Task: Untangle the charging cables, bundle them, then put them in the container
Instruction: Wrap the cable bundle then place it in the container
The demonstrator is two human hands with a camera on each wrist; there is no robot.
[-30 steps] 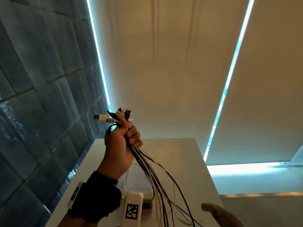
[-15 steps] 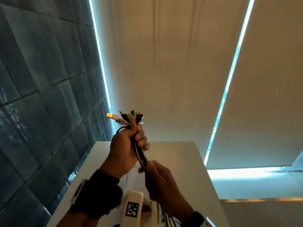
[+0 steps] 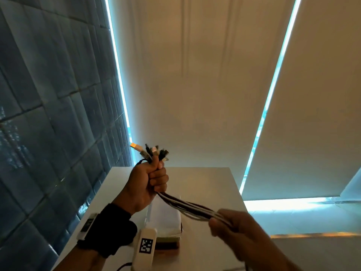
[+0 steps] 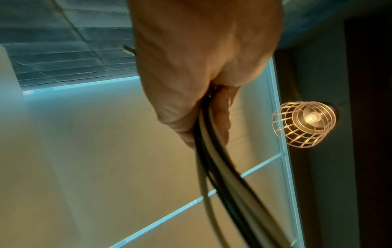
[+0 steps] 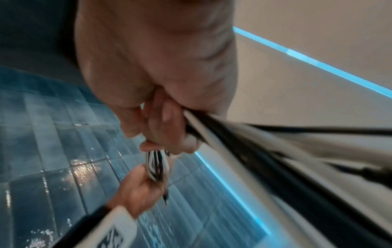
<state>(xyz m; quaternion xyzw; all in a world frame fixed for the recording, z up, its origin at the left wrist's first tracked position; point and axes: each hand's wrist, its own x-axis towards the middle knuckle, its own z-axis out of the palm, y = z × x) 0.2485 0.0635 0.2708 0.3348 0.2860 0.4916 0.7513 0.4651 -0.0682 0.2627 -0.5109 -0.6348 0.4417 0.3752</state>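
Head view: left hand (image 3: 145, 184) fists one cable bundle (image 3: 187, 206); right hand (image 3: 232, 227) grips strands; one container (image 3: 164, 218) below.

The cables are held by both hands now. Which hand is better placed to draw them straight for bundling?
Probably the right hand. It grips the cables partway down and can slide along the loose lengths, while the left hand clamps them just under the plugs as an anchor.
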